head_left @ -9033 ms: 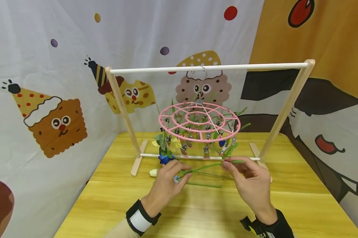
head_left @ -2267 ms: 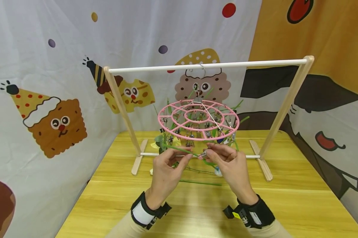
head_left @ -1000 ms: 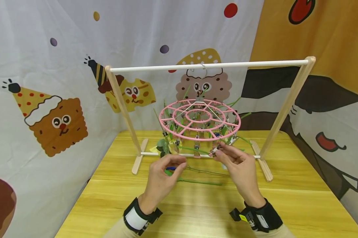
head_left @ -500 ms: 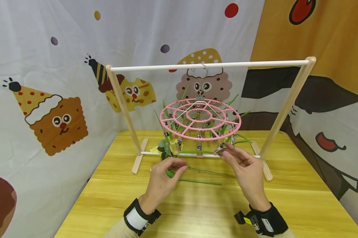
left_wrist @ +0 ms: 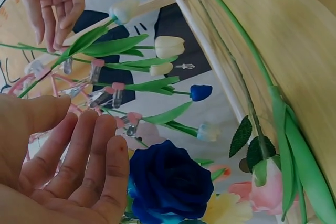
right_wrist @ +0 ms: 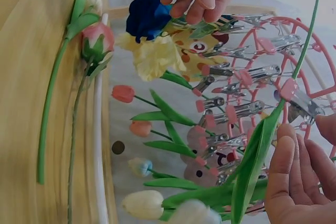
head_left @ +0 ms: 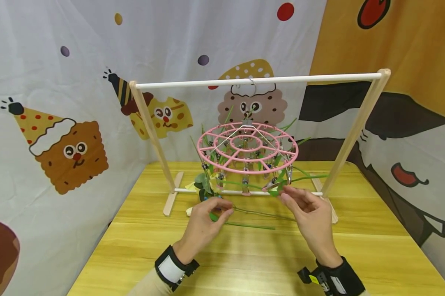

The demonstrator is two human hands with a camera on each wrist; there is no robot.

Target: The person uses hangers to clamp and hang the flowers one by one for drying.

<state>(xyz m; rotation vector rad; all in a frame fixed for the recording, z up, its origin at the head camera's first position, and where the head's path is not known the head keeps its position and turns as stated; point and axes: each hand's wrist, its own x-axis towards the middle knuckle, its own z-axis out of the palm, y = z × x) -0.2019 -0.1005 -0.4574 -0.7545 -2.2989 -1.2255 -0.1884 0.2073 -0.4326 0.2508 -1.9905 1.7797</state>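
A pink round clip hanger (head_left: 246, 172) hangs from the white rod, with artificial flowers head down in its metal clips. My right hand (head_left: 312, 216) is at its front right, fingers loosely bent beside a tulip's green leaf (right_wrist: 254, 166). In the right wrist view a pink-tipped clip (right_wrist: 296, 98) grips that tulip's stem, and its pale head (right_wrist: 194, 213) is blurred. My left hand (head_left: 204, 222) hovers at the front left, fingers loosely curved around nothing. A dark blue rose (left_wrist: 170, 182) hangs close past its fingertips in the left wrist view.
The wooden stand's posts (head_left: 357, 131) rise on both sides, joined by a low white bar (head_left: 303, 193). On the table (head_left: 237, 263) lie a pink rose (right_wrist: 97, 40) and a white tulip (right_wrist: 93, 2) with long stems. A yellow flower (right_wrist: 157, 56) hangs beside the blue rose.
Both hands earlier held a green stem; the right then pinched a clip at it. Now the stem hangs clipped, the right hand has moved right off the clip, and the left has drawn back.
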